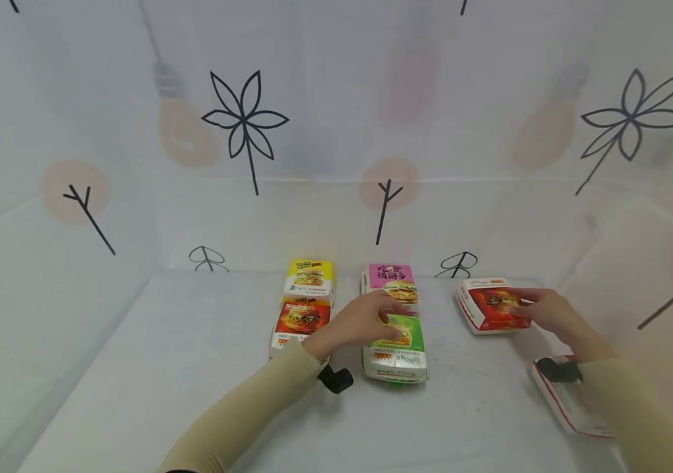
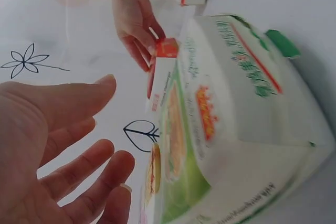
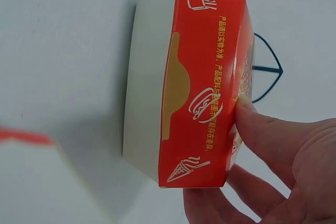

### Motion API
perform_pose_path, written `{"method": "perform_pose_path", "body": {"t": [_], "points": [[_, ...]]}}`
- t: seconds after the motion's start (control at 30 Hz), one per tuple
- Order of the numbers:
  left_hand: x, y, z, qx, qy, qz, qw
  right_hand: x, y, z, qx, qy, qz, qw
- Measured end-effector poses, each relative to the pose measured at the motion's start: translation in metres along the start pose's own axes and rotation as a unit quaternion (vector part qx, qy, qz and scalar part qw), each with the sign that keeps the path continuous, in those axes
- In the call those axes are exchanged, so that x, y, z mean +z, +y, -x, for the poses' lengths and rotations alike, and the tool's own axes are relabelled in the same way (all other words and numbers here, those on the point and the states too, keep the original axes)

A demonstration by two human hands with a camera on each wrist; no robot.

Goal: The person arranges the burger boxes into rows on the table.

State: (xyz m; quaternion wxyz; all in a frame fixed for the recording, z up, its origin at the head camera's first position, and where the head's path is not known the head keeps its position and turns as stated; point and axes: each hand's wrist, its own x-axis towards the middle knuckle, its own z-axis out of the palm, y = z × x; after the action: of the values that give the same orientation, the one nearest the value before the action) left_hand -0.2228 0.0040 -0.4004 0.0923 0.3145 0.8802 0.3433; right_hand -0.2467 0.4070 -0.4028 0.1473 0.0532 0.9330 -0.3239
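In the head view, my left hand (image 1: 366,318) hovers over the green burger box (image 1: 398,358), its fingers parted and holding nothing. Just beyond that box is a pink burger box (image 1: 392,282); to its left are a red-topped burger box (image 1: 303,318) and, farther off, a yellow burger box (image 1: 311,276). To its right and farther from me, my right hand (image 1: 549,312) grips a red burger box (image 1: 490,309). Well to its right lies a red-trimmed white box (image 1: 573,404), partly hidden by my right sleeve (image 1: 638,407); pulling that arm back low could knock it.

In the left wrist view, my left fingers are loosely bent and apart from the green burger box. Coming down too hard could dent its lid or shove it into the pink one.

In the right wrist view, my thumb presses the red burger box's top edge and my fingers wrap one end. I judge that such an off-centre hold could let it twist, and a harder squeeze could buckle the card or spring the gold flap (image 3: 176,87). I can't tell whether its base is raised.
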Motion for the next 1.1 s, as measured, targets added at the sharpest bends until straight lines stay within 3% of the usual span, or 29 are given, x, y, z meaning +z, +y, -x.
{"method": "perform_pose_path", "body": {"t": [0.17,0.27,0.57,0.73,1.1], "points": [[0.004,0.010,-0.020,0.013,0.004,0.093,0.9956,0.006,-0.007,-0.003,-0.015,0.001,0.010,1.000],[0.011,0.017,-0.033,0.004,0.014,0.143,0.9897,0.009,-0.010,-0.005,-0.018,0.005,0.019,1.000],[0.032,0.031,-0.079,-0.043,0.041,0.198,0.9784,0.019,-0.022,-0.008,-0.013,0.019,0.021,1.000],[0.043,0.040,-0.096,-0.070,0.026,0.190,0.9789,0.022,-0.025,-0.009,-0.010,0.018,0.010,1.000],[0.054,0.043,-0.107,-0.126,-0.005,0.175,0.9765,0.032,-0.035,-0.008,-0.009,0.033,0.010,0.999]]}}
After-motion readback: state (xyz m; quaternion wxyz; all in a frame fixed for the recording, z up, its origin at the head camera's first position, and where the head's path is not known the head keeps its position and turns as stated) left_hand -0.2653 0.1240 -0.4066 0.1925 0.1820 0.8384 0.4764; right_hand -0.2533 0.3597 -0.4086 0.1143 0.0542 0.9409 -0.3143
